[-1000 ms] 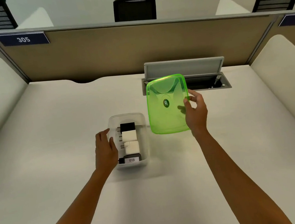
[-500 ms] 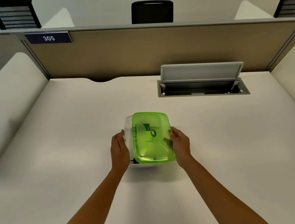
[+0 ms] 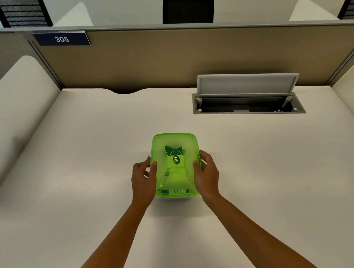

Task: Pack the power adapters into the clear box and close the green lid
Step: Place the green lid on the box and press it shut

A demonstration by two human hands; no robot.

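Note:
The translucent green lid (image 3: 174, 144) lies flat on top of the clear box, covering it fully; only a sliver of the box shows under the lid's near edge. Through the lid I make out dark and pale power adapters (image 3: 173, 150) and a label reading 018. My left hand (image 3: 142, 178) grips the lid's left edge with the thumb on top. My right hand (image 3: 207, 172) holds the right edge the same way, thumb resting on the lid.
The white desk (image 3: 88, 177) is fenced by a tan partition (image 3: 152, 59) at the back and white side panels. An open cable tray (image 3: 247, 103) with a raised grey flap sits at the back right. Chairs stand beyond the partition.
The lid went from held up in my right hand to lying square over the box. My left hand shifted from the box's side onto the lid's left edge.

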